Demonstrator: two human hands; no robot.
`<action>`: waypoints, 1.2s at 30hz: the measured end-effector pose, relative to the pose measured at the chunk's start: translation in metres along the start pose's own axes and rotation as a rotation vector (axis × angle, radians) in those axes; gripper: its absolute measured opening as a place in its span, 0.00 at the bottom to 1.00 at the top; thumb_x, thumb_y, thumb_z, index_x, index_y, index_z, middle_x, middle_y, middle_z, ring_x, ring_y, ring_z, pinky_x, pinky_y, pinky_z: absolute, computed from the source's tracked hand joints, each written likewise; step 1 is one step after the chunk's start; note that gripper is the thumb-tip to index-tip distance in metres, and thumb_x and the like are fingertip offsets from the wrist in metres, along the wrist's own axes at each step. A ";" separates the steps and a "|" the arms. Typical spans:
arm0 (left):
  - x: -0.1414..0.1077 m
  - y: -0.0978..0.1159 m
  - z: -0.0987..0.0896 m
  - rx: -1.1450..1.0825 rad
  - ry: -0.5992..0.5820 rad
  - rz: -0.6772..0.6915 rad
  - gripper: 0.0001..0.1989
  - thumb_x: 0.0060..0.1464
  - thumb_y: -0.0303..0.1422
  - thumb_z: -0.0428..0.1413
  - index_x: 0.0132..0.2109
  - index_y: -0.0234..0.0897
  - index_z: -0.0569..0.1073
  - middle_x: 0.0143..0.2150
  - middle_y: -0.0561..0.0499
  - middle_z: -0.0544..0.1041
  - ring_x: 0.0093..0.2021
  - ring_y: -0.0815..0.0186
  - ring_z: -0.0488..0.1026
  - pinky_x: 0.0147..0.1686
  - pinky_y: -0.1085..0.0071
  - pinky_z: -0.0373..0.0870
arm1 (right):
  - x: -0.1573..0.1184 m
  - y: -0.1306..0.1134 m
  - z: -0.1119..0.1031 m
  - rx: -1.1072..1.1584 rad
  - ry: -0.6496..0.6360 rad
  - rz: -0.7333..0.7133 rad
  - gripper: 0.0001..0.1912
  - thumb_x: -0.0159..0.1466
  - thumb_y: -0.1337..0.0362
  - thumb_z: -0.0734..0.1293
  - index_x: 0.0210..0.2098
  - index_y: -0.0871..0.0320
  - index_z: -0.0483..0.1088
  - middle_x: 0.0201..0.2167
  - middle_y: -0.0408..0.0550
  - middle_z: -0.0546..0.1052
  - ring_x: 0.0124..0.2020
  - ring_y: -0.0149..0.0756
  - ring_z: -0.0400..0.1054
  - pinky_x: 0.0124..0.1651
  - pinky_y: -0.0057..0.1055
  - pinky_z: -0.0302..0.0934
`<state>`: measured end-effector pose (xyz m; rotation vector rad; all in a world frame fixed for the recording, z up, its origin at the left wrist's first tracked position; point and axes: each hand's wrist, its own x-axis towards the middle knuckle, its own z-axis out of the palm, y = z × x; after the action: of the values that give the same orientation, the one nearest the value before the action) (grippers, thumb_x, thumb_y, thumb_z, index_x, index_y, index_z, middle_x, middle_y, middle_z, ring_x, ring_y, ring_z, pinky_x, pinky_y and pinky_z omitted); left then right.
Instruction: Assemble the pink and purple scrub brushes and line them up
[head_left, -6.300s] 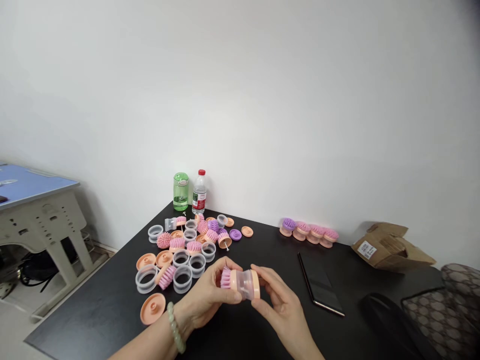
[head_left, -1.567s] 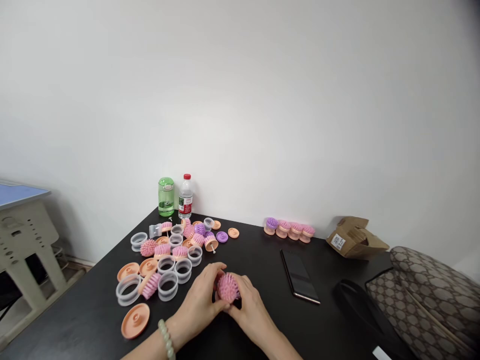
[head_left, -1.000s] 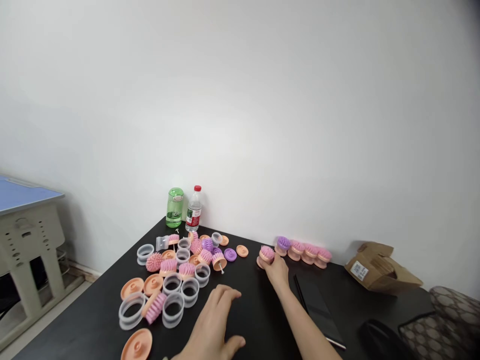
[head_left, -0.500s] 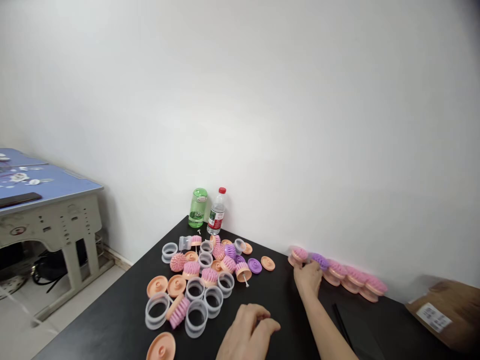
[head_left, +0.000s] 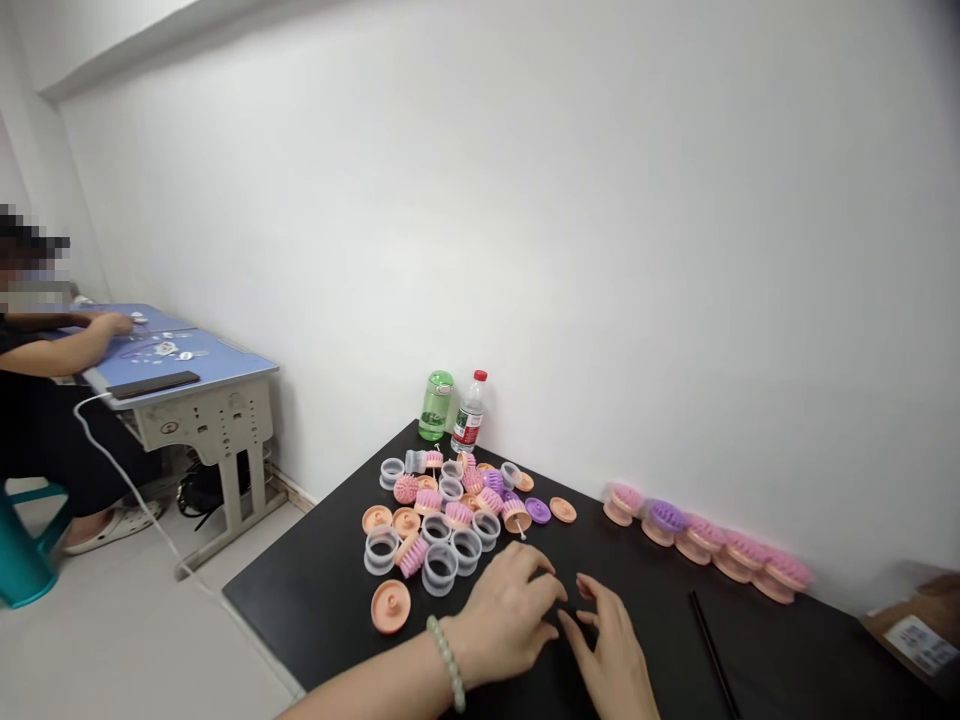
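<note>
Brush parts [head_left: 450,515] lie in a loose heap on the black counter [head_left: 300,590]: pink bristle heads [head_left: 429,501], clear plastic rings [head_left: 439,570] and peach discs [head_left: 391,606], all mixed, just beyond the hands. L hand [head_left: 510,615], w/ bead bracelet [head_left: 448,662], is empty and loosely curled, near the heap's front edge. R hand [head_left: 607,650] is open, empty, just beside it. Assembled brushes [head_left: 705,540] stand in a row along the white wall [head_left: 525,250], right of the heap. Green bottle [head_left: 436,405] and water bottle [head_left: 469,415] sit at the counter's back edge. Off left, on pale floor [head_left: 112,620], is a blue-topped desk [head_left: 187,365] w/ phone [head_left: 154,384] and a seated co-worker's hand [head_left: 112,322] on it.
</note>
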<state>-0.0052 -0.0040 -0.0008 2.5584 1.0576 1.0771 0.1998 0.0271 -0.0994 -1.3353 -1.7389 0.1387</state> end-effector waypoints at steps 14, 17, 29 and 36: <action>-0.038 -0.029 -0.087 0.305 -0.089 -0.315 0.12 0.39 0.21 0.69 0.31 0.33 0.75 0.43 0.41 0.73 0.51 0.45 0.67 0.50 0.51 0.65 | -0.005 -0.018 0.001 -0.121 -0.022 -0.191 0.17 0.68 0.58 0.58 0.55 0.54 0.63 0.49 0.57 0.72 0.51 0.54 0.70 0.48 0.52 0.71; -0.048 -0.031 -0.079 0.264 -0.088 -0.314 0.09 0.46 0.16 0.61 0.30 0.33 0.73 0.46 0.40 0.73 0.55 0.47 0.65 0.55 0.51 0.61 | -0.006 -0.016 0.002 -0.113 -0.024 -0.177 0.18 0.68 0.58 0.59 0.55 0.55 0.63 0.49 0.57 0.72 0.51 0.54 0.69 0.48 0.52 0.71; -0.019 -0.021 -0.075 -0.357 0.120 -0.404 0.05 0.50 0.28 0.57 0.30 0.38 0.66 0.33 0.55 0.69 0.33 0.67 0.66 0.34 0.72 0.63 | -0.008 -0.038 -0.006 0.025 -0.042 -0.131 0.17 0.67 0.57 0.61 0.54 0.53 0.66 0.49 0.54 0.72 0.38 0.43 0.73 0.42 0.43 0.73; 0.019 -0.032 -0.064 -0.729 0.390 -0.500 0.08 0.50 0.33 0.61 0.36 0.38 0.69 0.36 0.53 0.71 0.39 0.64 0.68 0.37 0.71 0.65 | 0.000 -0.050 -0.005 0.124 -0.090 -0.065 0.16 0.65 0.57 0.63 0.50 0.54 0.70 0.47 0.53 0.74 0.37 0.42 0.74 0.41 0.41 0.73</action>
<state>-0.0570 0.0252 0.0439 1.4619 1.0384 1.4810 0.1683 0.0049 -0.0678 -1.1969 -1.8167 0.2693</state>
